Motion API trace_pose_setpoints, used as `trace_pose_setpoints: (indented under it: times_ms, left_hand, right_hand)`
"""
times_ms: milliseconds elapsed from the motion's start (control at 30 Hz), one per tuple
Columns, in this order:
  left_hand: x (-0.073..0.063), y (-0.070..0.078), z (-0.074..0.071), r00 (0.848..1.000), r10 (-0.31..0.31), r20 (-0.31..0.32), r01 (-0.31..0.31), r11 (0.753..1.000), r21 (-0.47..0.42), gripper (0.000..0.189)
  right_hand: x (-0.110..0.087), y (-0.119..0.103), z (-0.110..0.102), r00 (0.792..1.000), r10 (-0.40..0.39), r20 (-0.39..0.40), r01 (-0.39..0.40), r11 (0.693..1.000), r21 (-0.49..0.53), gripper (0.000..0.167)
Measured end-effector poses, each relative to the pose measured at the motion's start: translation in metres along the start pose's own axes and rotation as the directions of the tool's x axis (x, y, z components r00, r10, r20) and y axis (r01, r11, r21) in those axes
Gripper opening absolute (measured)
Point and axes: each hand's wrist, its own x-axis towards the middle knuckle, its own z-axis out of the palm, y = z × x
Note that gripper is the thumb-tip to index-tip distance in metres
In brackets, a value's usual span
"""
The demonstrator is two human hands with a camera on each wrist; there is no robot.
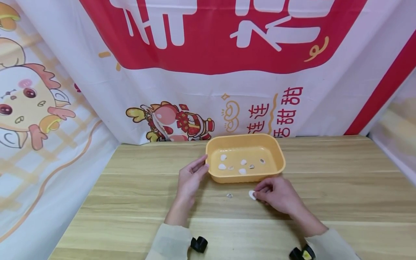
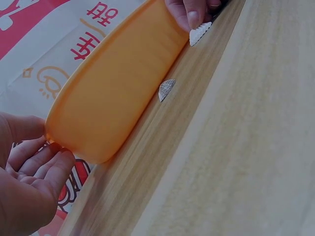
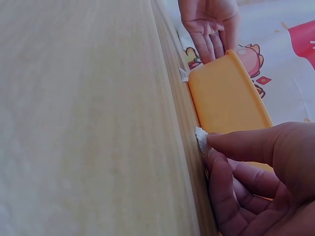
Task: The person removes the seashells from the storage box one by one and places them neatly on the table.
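Note:
My right hand (image 1: 276,193) pinches a white ribbed seashell (image 1: 252,195) between thumb and fingertips, low over the table just in front of the yellow plastic basin (image 1: 247,178). In the right wrist view, the shell's scalloped edge (image 3: 201,140) pokes out past the fingertips. With fairly straight fingers, my left hand (image 1: 190,178) touches the basin's left end at the rim. A second, grey-patterned seashell (image 1: 229,195) lies on the wood before the basin, between the two hands. Inside the basin several small shells are spread over the floor, some white (image 1: 242,171), some darker (image 1: 262,161).
The wooden table (image 1: 130,202) runs back to a printed cloth (image 1: 188,83) hanging close behind the basin. Another patterned cloth (image 1: 42,151) borders the left side. Black wrist straps (image 1: 199,244) sit at both sleeves.

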Motion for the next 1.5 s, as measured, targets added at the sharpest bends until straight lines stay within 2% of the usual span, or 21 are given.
trace_pose_setpoints:
  times_ms: [467,600,767,867,1067,1300,1500]
  left_hand:
    - [-0.001,0.000,0.001,0.999,0.037,0.014,-0.037,0.999,-0.025,0.039]
    - [-0.001,0.001,0.001,0.999,0.032,0.008,-0.032,0.999,-0.024,0.039]
    - [-0.002,0.001,0.002,1.000,0.028,0.004,-0.028,0.999,-0.022,0.039]
    - [-0.001,0.000,0.002,1.000,0.031,0.006,-0.031,0.999,-0.020,0.039]
    - [-0.001,-0.001,0.001,1.000,0.015,0.001,-0.015,1.000,-0.020,0.040]
    - [-0.001,-0.003,0.001,1.000,0.015,-0.004,-0.015,1.000,-0.010,0.039]
    - [0.000,-0.002,0.000,1.000,0.017,-0.001,-0.017,1.000,-0.011,0.039]
  right_hand:
    - [-0.003,-0.001,-0.004,0.999,-0.031,-0.012,0.030,0.999,-0.010,0.012]
    - [-0.004,0.002,-0.008,1.000,-0.019,0.017,0.018,0.997,0.078,0.015]
    - [-0.008,0.005,-0.020,0.992,-0.020,0.124,-0.012,0.968,0.250,0.024]
    - [-0.012,0.001,-0.030,0.987,-0.043,0.153,-0.001,0.960,0.281,0.029]
    - [-0.016,-0.007,-0.047,0.992,-0.070,0.105,0.040,0.965,0.259,0.035]
    - [-0.022,-0.011,-0.061,0.993,-0.117,0.028,0.102,0.941,0.324,0.037]
    - [-0.023,-0.014,-0.067,0.992,-0.123,0.004,0.115,0.939,0.324,0.034]
